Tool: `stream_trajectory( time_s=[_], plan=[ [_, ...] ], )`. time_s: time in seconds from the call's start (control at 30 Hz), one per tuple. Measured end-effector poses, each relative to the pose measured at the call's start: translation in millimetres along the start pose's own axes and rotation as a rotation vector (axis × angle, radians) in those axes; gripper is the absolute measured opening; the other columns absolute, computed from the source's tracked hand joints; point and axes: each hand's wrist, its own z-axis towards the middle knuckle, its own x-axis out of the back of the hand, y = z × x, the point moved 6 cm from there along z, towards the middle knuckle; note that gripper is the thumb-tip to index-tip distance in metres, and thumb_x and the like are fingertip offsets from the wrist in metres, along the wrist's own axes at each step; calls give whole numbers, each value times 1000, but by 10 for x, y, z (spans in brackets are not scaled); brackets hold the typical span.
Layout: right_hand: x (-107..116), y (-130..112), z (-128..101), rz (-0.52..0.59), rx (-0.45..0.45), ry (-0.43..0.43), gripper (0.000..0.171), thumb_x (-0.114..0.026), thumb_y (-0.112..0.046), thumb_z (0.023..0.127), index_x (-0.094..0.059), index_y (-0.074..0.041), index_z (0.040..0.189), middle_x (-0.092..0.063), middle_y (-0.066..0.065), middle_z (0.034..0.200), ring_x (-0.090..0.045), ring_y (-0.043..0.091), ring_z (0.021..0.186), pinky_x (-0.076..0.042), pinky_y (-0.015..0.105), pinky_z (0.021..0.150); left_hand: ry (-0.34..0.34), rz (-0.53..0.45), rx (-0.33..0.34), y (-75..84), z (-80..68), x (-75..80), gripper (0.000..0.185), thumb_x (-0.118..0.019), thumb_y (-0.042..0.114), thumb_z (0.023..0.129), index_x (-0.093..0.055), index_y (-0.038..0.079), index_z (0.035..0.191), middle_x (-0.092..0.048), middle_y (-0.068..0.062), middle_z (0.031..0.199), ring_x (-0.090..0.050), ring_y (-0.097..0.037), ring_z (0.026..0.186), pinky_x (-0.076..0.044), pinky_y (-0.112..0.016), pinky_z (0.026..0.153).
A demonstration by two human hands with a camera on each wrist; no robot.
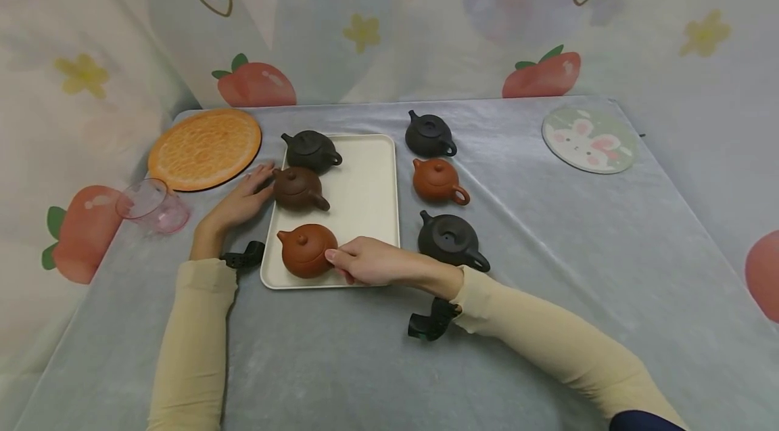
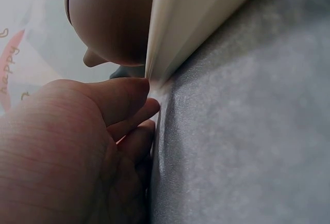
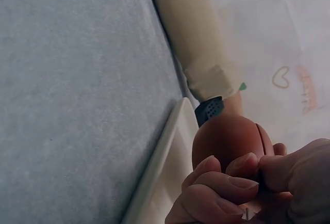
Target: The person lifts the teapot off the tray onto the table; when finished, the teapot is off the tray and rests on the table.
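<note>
My right hand (image 1: 371, 260) pinches the handle of an orange-brown clay teapot (image 1: 308, 252) over the near end of a cream tray (image 1: 365, 208). The handle itself is hidden behind the fingers in the right wrist view, where the teapot's round body (image 3: 227, 139) shows above the tray rim. At the tray's left edge, my left hand (image 1: 243, 197) rests with its fingers extended, thumb tip right at the rim in the left wrist view. Beside it on the tray sit a dark brown teapot (image 1: 297, 189) and, behind that, a black teapot (image 1: 312, 151).
Right of the tray, a black teapot (image 1: 430, 134), an orange teapot (image 1: 438, 180) and a larger black teapot (image 1: 452, 239) stand in a column. A pink glass (image 1: 155, 208) and an orange round mat (image 1: 205, 149) lie left; a rabbit-print mat (image 1: 587, 140) is far right.
</note>
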Motion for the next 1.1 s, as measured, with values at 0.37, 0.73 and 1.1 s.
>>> stream_trajectory(
  time_s=[0.37,0.73,1.1],
  plan=[
    [41,-15,-173,-45,28,-15,46,-42,-30,106,-56,-9,68,-45,-3,57,-36,12,50,-29,22,50,5,7,0,-26,8,-7,57,-36,29,106,-23,0,154,-6,-13,164,4,-33,151,4,-49,123],
    [41,22,-335,-47,40,-19,48,-43,-30,105,-60,-2,71,-42,-5,57,-34,11,50,-28,23,51,6,-8,-1,-20,-16,5,58,-35,29,106,-22,-1,154,-7,-14,164,5,-33,151,3,-51,122],
    [74,98,-518,8,38,1,47,-43,-30,105,-59,2,76,-44,-5,60,-33,11,52,-27,23,52,-1,-2,16,9,3,-12,59,-35,30,106,-20,0,155,-5,-12,164,5,-33,151,4,-50,123]
  ],
)
